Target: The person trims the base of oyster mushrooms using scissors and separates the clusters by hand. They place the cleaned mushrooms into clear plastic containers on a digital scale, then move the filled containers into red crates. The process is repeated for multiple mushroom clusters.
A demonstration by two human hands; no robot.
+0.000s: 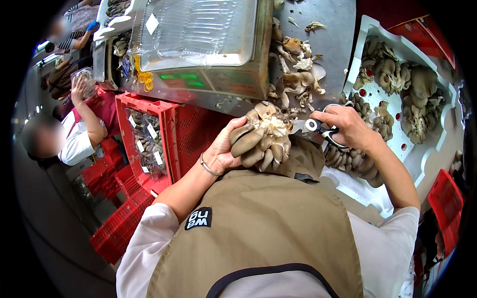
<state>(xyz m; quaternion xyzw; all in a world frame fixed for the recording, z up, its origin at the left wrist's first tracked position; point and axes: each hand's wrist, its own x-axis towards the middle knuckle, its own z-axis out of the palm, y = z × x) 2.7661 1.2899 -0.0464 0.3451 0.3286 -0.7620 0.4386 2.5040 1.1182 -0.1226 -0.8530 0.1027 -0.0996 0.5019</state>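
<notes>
A large cluster of oyster mushrooms [262,136] rests in my left hand [223,145], its pale cut base turned to the right. My right hand [344,124] grips black-and-white scissors [316,126], whose blades reach to that base; whether the blades are apart cannot be told. Just beyond lie loose mushroom trimmings [298,78] on the metal table [324,48]. To their left stands a digital scale [223,80] with a green display, and clear plastic trays [190,29] lie on top of it.
At right is a white foam box [421,156] of mushroom clusters. A red crate [171,138] with packed trays stands left, above stacked red crates [123,223]. Yellow bands [143,76] hang at the table edge. A co-worker [89,115] raises a clear pack; other people are behind.
</notes>
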